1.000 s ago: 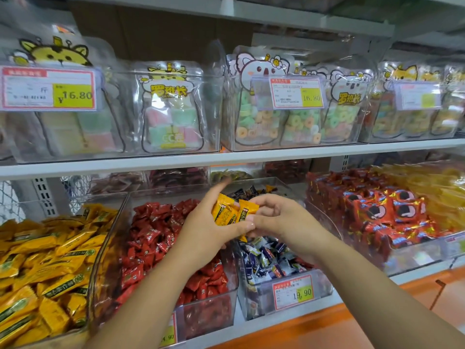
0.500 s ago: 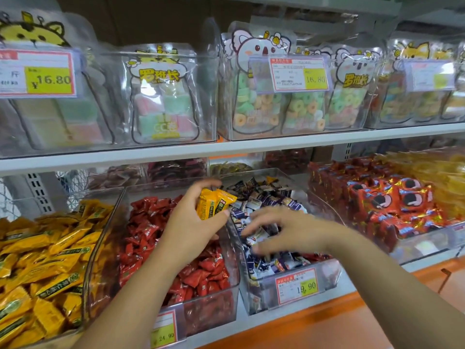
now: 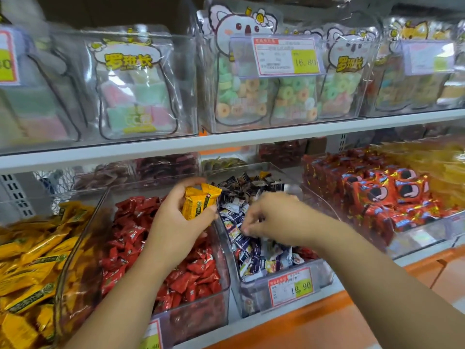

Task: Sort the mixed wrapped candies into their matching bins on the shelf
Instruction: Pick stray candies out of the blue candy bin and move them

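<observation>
Head view: the left grip is curled round a small bunch of yellow wrapped candies. Thumb and fingers are closed on them, and the wrappers stick up out of the top of the fist. This bunch hangs above the far right corner of the red candy bin, just beside the wall it shares with the mixed bin. The yellow candy bin is at the far left, with the red bin between it and the held bunch.

To the right, the right grip is palm-down over the mixed bin, its fingertips bent down among the blue-and-white candies. Blur hides whether they pinch one. A price tag is fixed to that bin's near wall.
</observation>
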### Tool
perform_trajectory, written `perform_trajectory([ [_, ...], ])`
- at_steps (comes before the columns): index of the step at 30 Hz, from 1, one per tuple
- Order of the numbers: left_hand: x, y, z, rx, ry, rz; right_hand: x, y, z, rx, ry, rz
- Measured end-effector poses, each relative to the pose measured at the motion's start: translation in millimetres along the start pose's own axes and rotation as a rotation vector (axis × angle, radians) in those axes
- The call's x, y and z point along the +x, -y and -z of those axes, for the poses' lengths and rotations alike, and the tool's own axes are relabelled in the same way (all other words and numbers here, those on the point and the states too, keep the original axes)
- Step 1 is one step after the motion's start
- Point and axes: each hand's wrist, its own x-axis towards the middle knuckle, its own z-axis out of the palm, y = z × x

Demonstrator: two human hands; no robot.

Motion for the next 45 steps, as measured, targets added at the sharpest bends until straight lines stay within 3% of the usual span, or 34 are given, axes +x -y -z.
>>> perform_trajectory([
  [4, 0.8, 1.0, -1.4, -0.002, -0.001, -0.011, 14.6, 11.6, -37.7, -0.074, 0.145, 0.009],
  [11, -3.9, 3.6, 3.5, -0.008, 0.013, -0.005, 15.2, -15.7, -37.4, -0.001, -0.049, -0.063],
  [15, -4.2, 3.8, 3.8, -0.007, 0.026, -0.005, 8.0, -24.1, -23.7, 0.212, -0.081, -0.131],
  [20, -3.3, 5.5, 9.2, 0.02, 0.033, -0.018, 4.5, -15.3, -19.4, 0.353, -0.103, -0.073],
  [27, -8.6, 10.1, 25.8, 0.068, 0.002, -0.013, 20.2, -1.1, -46.8, 0.002, 0.106, -0.005],
  [31, -11.2, 16.8, 28.7, 0.083, -0.018, 0.004, 26.3, 1.3, -51.1, -0.025, 0.202, -0.007],
  [39, -14.8, 14.8, 25.6, 0.093, -0.003, -0.003, 31.0, 3.0, -53.9, -0.027, 0.225, -0.056],
  [45, -15.4, 16.0, 28.5, 0.089, -0.039, 0.006, 23.5, -3.5, -52.8, 0.101, 0.118, -0.009],
])
